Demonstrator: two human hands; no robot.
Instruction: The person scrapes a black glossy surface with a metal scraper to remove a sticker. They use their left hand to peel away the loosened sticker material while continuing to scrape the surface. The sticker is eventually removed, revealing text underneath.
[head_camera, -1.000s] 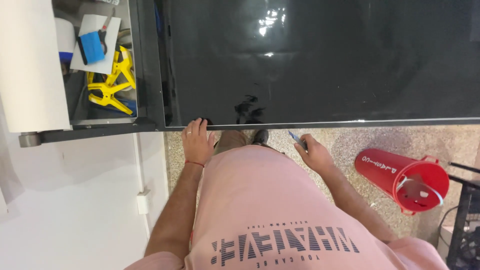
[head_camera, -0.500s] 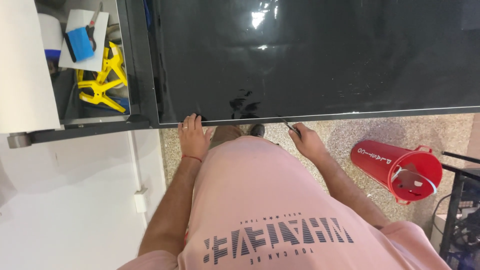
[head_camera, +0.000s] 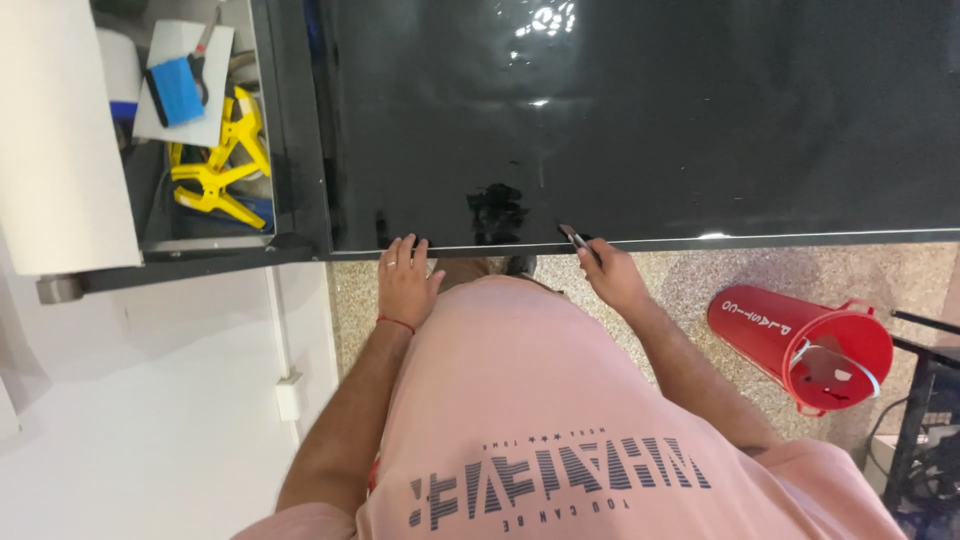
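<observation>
A large glossy black sheet (head_camera: 640, 110) covers the table in front of me. My left hand (head_camera: 405, 283) rests with its fingers spread on the near edge of the sheet, a red string around the wrist. My right hand (head_camera: 610, 275) grips a small thin knife (head_camera: 574, 237) whose tip touches the same near edge, a little to the right of my left hand. My pink shirt fills the lower middle of the view.
A tray (head_camera: 215, 240) at the left end of the table holds yellow clamps (head_camera: 220, 165), a blue squeegee (head_camera: 178, 92) and a paper roll. A wide white roll (head_camera: 60, 140) lies at far left. A red bucket (head_camera: 810, 340) lies tipped on the speckled floor at right.
My right hand with the knife has slid left along the sheet's near edge, closer to my left hand. My left hand has stayed on the edge.
</observation>
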